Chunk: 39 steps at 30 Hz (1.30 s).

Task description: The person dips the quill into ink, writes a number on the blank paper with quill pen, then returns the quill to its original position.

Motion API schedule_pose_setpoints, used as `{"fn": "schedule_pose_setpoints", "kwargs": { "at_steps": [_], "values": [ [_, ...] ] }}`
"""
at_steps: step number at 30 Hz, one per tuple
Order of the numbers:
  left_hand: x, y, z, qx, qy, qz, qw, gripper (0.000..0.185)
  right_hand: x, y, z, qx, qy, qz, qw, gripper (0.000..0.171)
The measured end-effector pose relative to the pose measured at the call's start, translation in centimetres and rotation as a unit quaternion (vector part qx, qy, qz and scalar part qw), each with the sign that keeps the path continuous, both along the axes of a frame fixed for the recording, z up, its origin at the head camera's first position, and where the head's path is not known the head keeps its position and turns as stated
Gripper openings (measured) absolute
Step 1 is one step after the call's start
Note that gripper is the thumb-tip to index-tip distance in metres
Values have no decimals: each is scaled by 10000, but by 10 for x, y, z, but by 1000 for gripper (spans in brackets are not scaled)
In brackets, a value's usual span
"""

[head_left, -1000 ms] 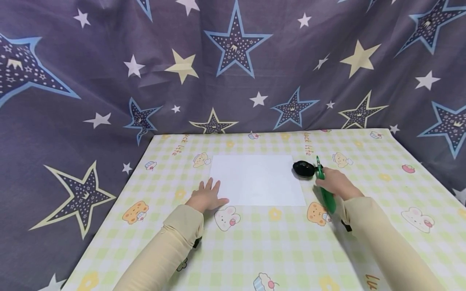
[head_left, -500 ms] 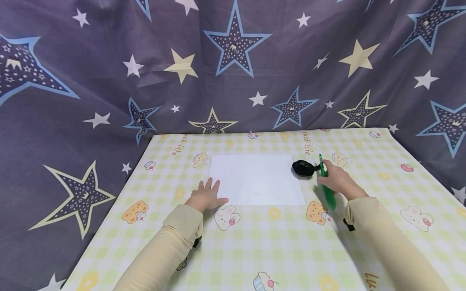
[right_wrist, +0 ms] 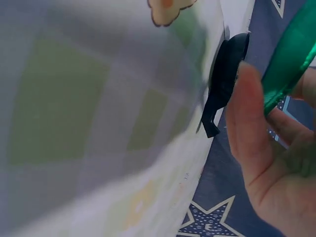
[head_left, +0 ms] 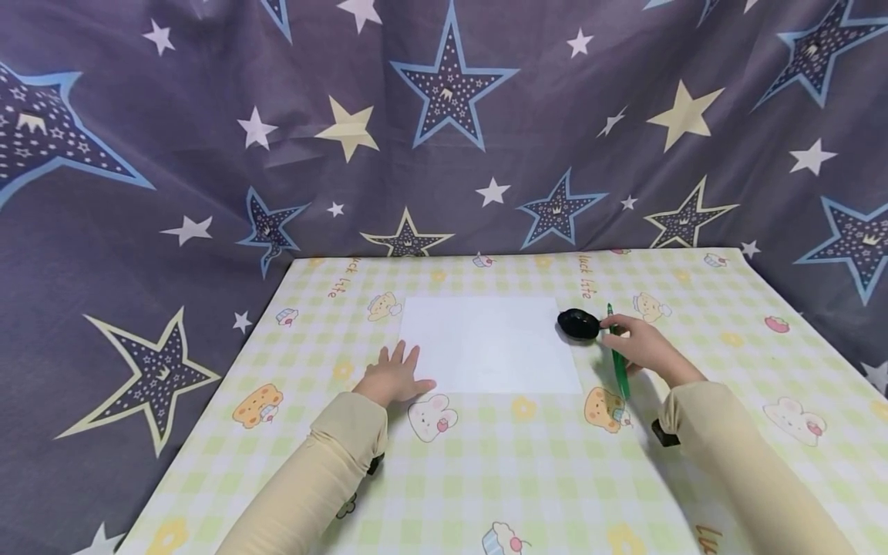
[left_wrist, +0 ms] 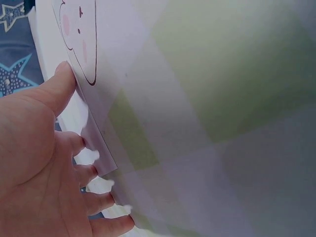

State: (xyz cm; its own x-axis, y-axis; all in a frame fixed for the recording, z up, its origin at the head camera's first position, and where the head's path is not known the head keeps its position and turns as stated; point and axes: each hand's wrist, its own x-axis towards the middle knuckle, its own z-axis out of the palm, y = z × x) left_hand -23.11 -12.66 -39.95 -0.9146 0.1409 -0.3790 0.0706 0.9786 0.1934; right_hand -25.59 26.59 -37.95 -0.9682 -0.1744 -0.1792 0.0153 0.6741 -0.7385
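Right hand [head_left: 645,344] has swung its green pen [head_left: 617,361] more upright by the black dish [head_left: 578,324] toward the surface's right-back, fingers pinching it, left hand [head_left: 395,376] flat w/ fingers spread at the paper's [head_left: 489,344] near-left corner, sheet blank, nothing written yet.

A makeshift home recording corner is showing here — a star-printed bedsheet [head_left: 444,123] is hanging as a backdrop, and a table [head_left: 486,478] is wearing a childish checked cloth with bears and cupcakes.
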Motion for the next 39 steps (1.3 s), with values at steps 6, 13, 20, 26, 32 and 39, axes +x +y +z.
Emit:
{"fn": "schedule_pose_setpoints", "kwargs": {
  "at_steps": [6, 13, 20, 26, 32, 39],
  "values": [
    [2, 0, 0, 60, 13, 24, 10000, 74, 4, 3, -1, -896, -242, -109, 9956, 49],
    [2, 0, 2, 76, 7, 47, 10000, 75, 6, 7, 3, -1602, -349, -9, 9865, 52],
    [1, 0, -1, 52, -32, 20, 10000, 75, 7, 10, 3, -2048, -362, -162, 9780, 57],
    [1, 0, -1, 63, 13, 17, 10000, 75, 7, 12, 4, -2348, -304, -253, 9712, 53],
    [1, 0, -1, 85, 2, 41, 10000, 75, 6, 15, 2, -2333, -216, -310, 9717, 42],
    [1, 0, -1, 69, 0, 53, 10000, 75, 4, 18, -2, -2410, -101, -526, 9691, 38]
  ]
}}
